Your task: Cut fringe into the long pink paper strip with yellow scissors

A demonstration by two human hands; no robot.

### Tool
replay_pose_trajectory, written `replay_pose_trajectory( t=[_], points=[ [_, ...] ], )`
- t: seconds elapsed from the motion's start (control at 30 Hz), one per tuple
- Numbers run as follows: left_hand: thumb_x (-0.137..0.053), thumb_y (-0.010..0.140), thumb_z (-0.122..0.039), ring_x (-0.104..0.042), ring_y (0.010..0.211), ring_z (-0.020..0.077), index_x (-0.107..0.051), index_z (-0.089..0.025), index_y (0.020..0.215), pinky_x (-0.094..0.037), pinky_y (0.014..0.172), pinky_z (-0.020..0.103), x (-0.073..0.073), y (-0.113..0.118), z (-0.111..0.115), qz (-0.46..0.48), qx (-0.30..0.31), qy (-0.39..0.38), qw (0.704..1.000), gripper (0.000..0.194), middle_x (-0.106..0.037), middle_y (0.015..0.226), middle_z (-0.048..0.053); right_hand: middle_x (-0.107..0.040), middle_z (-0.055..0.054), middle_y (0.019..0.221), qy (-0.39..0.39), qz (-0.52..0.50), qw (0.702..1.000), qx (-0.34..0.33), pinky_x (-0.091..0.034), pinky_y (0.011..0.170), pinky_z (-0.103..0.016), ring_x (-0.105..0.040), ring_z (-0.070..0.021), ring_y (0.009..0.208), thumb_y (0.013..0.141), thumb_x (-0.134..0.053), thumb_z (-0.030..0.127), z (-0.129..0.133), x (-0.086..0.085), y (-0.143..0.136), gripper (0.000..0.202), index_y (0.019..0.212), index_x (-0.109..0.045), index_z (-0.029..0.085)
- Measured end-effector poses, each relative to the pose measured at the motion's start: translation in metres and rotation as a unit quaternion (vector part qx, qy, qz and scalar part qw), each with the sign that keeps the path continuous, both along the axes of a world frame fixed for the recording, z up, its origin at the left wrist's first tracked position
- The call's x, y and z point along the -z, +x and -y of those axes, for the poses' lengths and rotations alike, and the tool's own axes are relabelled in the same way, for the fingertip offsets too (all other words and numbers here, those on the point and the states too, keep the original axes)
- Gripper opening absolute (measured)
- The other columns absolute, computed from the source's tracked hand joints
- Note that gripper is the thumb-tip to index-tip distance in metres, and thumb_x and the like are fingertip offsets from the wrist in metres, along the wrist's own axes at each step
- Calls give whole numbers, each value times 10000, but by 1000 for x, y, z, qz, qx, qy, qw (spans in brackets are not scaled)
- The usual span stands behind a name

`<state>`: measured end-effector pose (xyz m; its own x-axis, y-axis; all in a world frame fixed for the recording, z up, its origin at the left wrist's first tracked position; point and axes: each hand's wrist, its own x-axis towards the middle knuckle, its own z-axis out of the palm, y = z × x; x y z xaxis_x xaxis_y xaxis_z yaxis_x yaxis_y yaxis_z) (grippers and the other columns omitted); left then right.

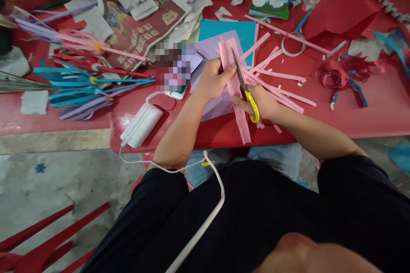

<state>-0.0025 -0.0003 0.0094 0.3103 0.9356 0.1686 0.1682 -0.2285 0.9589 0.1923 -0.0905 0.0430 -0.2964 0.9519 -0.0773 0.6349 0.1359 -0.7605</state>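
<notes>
My left hand [214, 80] pinches a long folded pink paper [240, 117] near its upper part, thumb on top. In my right hand [260, 101] are scissors with yellow handles [252, 106]. Their dark blades point up and to the left, lying along the right edge of the pink paper; whether they are parted is hard to tell. Several cut pink strips [285, 73] fan out to the right of my hands. Under the pink paper lie purple sheets [213, 108] and a blue sheet [221, 30].
A phone [196, 65] and a white power bank [142, 124] with a cable are left of my hands. Blue paper flowers [73, 83] and newspaper [137, 30] lie farther left. A tape roll [293, 44] and red paper [341, 19] are at the right.
</notes>
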Motion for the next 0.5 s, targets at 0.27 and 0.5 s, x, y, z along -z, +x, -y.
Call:
replay_pose_trajectory(
  t=[0.27, 0.5],
  points=[
    [-826, 980, -829, -535, 752, 220, -606, -207, 776, -518, 706, 360, 4, -1, -2, -2, 4, 8, 1000, 690, -409, 740, 15, -552, 9, 707, -1, -1, 1000, -8, -397, 692, -351, -537, -187, 704, 1026, -756, 694, 0, -1, 0, 551, 813, -486, 264],
    [-788, 1003, -842, -463, 693, 188, -605, -200, 777, -405, 648, 333, -1, -2, 0, -30, 6, 18, 999, 705, -423, 748, 14, -512, 19, 664, -2, -13, 1000, -10, -368, 674, -354, -496, -179, 670, 1028, -739, 730, 0, 0, 1, 552, 831, -553, 248]
  ],
)
